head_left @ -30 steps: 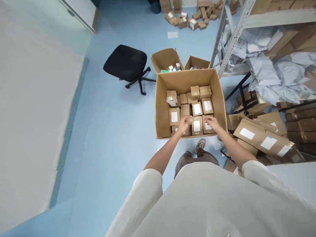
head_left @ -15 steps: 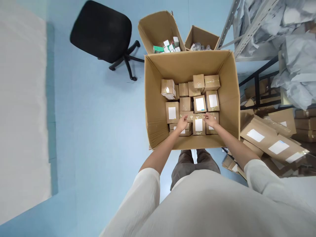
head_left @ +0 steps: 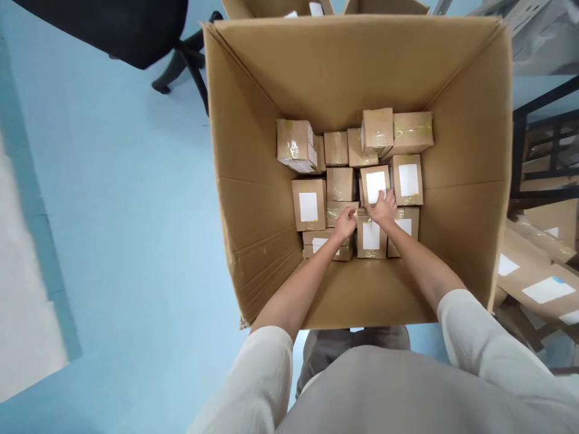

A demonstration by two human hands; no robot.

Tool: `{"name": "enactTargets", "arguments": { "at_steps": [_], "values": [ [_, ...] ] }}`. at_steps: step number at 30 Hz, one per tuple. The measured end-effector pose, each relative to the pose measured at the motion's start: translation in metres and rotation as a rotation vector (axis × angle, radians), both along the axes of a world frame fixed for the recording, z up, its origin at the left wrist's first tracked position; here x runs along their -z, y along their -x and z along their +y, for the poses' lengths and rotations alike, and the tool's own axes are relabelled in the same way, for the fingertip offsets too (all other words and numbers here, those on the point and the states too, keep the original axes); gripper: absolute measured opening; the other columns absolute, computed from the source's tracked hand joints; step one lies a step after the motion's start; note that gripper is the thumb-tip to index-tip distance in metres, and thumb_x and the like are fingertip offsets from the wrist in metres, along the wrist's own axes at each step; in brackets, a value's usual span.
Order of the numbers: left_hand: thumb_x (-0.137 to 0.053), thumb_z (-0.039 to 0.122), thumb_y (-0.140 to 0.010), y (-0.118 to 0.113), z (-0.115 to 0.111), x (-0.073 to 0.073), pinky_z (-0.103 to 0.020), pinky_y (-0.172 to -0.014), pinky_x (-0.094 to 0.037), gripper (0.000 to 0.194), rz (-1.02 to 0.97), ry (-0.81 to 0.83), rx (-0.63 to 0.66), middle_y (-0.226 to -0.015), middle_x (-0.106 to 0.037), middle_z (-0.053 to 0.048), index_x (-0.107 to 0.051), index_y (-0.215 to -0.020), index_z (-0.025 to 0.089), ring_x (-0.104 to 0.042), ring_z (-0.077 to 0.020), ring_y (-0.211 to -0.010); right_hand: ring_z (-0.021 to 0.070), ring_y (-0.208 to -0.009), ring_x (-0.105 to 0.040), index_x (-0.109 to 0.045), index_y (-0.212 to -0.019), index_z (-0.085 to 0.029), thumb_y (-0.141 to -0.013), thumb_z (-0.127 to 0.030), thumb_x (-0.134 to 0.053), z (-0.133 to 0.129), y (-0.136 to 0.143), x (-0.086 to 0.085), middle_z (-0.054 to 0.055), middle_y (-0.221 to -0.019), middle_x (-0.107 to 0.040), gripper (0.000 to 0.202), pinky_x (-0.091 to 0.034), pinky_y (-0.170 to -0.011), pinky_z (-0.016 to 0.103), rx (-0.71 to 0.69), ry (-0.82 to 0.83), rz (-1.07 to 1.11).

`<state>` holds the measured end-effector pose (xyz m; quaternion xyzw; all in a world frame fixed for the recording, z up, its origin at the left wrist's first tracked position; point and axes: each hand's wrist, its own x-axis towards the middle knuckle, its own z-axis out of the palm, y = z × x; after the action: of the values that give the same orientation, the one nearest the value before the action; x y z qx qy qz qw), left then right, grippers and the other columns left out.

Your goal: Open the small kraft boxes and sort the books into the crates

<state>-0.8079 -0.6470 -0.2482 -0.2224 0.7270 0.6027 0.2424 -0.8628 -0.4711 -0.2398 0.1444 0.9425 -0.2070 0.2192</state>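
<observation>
Both arms reach down into a large open cardboard box (head_left: 362,60) holding several small brown cartons. My left hand (head_left: 346,223) is at the upper left edge of a front carton with a white label (head_left: 371,235). Its fingers are slightly curled and point toward that carton; whether they touch it I cannot tell. My right hand (head_left: 383,206) lies over the same carton's upper right corner, fingers spread. Those fingertips overlap the lower part of a second labelled carton (head_left: 376,181) behind it. Neither hand has a carton lifted.
Around them stand a labelled carton (head_left: 309,205) at left, another carton (head_left: 408,179) at right and a raised carton (head_left: 377,129) at the back. A black chair (head_left: 131,30) is at upper left. More cartons (head_left: 538,283) lie outside to the right, below a black rack (head_left: 520,144).
My view has come closer to the large box. My right hand has moved from the front carton's right side to its upper edge; my left hand has moved closer to that carton.
</observation>
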Motion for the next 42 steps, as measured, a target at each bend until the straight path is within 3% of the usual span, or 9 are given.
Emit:
{"name": "enactTargets", "arguments": {
  "at_steps": [4,7,14,17,23,29,35,38,42],
  "values": [
    [-0.070,0.013,-0.093,-0.001,0.000,0.020,-0.046,-0.122,-0.051,0.036,0.006,-0.010,-0.011,-0.126,-0.081,-0.010,-0.077,-0.128,0.018,-0.073,-0.0271,-0.125,0.0512,-0.160,-0.011,-0.038,-0.158,-0.019,-0.091,-0.059,-0.076,-0.016,0.000,0.019,0.028,-0.181,-0.005,0.087,-0.021,-0.123,0.075,0.020,-0.042,0.067],
    [-0.069,0.011,-0.093,-0.003,-0.001,0.023,-0.044,-0.123,-0.050,0.036,0.000,-0.033,0.006,-0.129,-0.080,-0.011,-0.078,-0.128,0.017,-0.072,-0.0267,-0.128,0.0513,-0.159,-0.011,-0.035,-0.157,-0.020,-0.090,-0.052,-0.076,-0.024,0.004,0.020,0.028,-0.180,-0.001,0.085,-0.023,-0.121,0.075,0.068,-0.039,0.072],
    [-0.063,0.009,-0.093,0.006,-0.003,-0.014,-0.046,-0.123,-0.049,0.042,-0.031,-0.001,0.005,-0.131,-0.079,-0.013,-0.075,-0.133,0.015,-0.072,-0.0274,-0.127,0.0482,-0.147,-0.032,-0.042,-0.149,-0.021,-0.080,-0.039,-0.075,-0.029,0.019,-0.024,0.026,-0.170,-0.021,0.079,-0.029,-0.118,0.071,0.103,-0.050,0.141],
    [-0.063,0.013,-0.095,0.014,-0.005,-0.044,-0.045,-0.124,-0.048,0.043,-0.032,0.031,-0.010,-0.141,-0.076,-0.012,-0.071,-0.138,0.019,-0.071,-0.0261,-0.130,0.0443,-0.139,-0.042,-0.044,-0.145,-0.024,-0.077,-0.043,-0.074,-0.030,0.016,-0.061,0.022,-0.162,-0.034,0.076,-0.035,-0.116,0.069,0.131,-0.023,0.134],
    [-0.066,0.031,-0.103,0.024,0.005,-0.120,-0.046,-0.123,-0.046,0.045,-0.078,0.046,-0.004,-0.150,-0.070,-0.018,-0.065,-0.146,0.018,-0.068,-0.0305,-0.138,0.0393,-0.134,-0.052,-0.047,-0.140,-0.030,-0.073,-0.050,-0.074,-0.016,0.000,-0.154,0.015,-0.147,-0.055,0.075,-0.041,-0.117,0.062,0.392,0.135,0.048],
    [-0.056,0.059,-0.110,0.016,0.040,-0.212,-0.042,-0.103,-0.060,0.051,0.101,-0.180,0.054,-0.125,-0.079,-0.013,-0.072,-0.136,0.019,-0.076,-0.0279,-0.115,0.0334,-0.132,-0.058,-0.048,-0.146,-0.031,-0.076,-0.049,-0.073,0.035,-0.034,-0.249,0.010,-0.148,-0.058,0.077,-0.049,-0.118,0.056,0.492,0.384,0.255],
    [-0.046,0.067,-0.112,-0.010,0.086,-0.307,-0.040,-0.113,-0.055,0.061,0.465,-0.276,0.204,-0.148,-0.071,-0.012,-0.067,-0.148,0.023,-0.068,-0.0270,-0.134,0.0336,-0.146,-0.054,-0.040,-0.164,-0.025,-0.089,-0.053,-0.068,0.092,-0.097,-0.328,0.013,-0.162,-0.053,0.084,-0.043,-0.129,0.053,0.450,0.491,0.560],
    [-0.047,0.065,-0.112,-0.028,0.116,-0.336,-0.042,-0.120,-0.051,0.061,0.558,-0.276,0.284,-0.150,-0.070,-0.013,-0.068,-0.148,0.022,-0.065,-0.0280,-0.139,0.0316,-0.153,-0.049,-0.039,-0.167,-0.026,-0.097,-0.057,-0.060,0.115,-0.132,-0.355,0.012,-0.169,-0.050,0.079,-0.038,-0.132,0.052,0.487,0.481,0.622],
    [-0.045,0.064,-0.113,-0.064,0.167,-0.353,-0.043,-0.124,-0.046,0.060,0.602,-0.218,0.421,-0.149,-0.070,-0.014,-0.068,-0.150,0.022,-0.063,-0.0277,-0.141,0.0286,-0.154,-0.050,-0.039,-0.170,-0.030,-0.106,-0.061,-0.045,0.147,-0.187,-0.372,0.008,-0.168,-0.054,0.071,-0.037,-0.133,0.052,0.549,0.494,0.679]
  ]
}}
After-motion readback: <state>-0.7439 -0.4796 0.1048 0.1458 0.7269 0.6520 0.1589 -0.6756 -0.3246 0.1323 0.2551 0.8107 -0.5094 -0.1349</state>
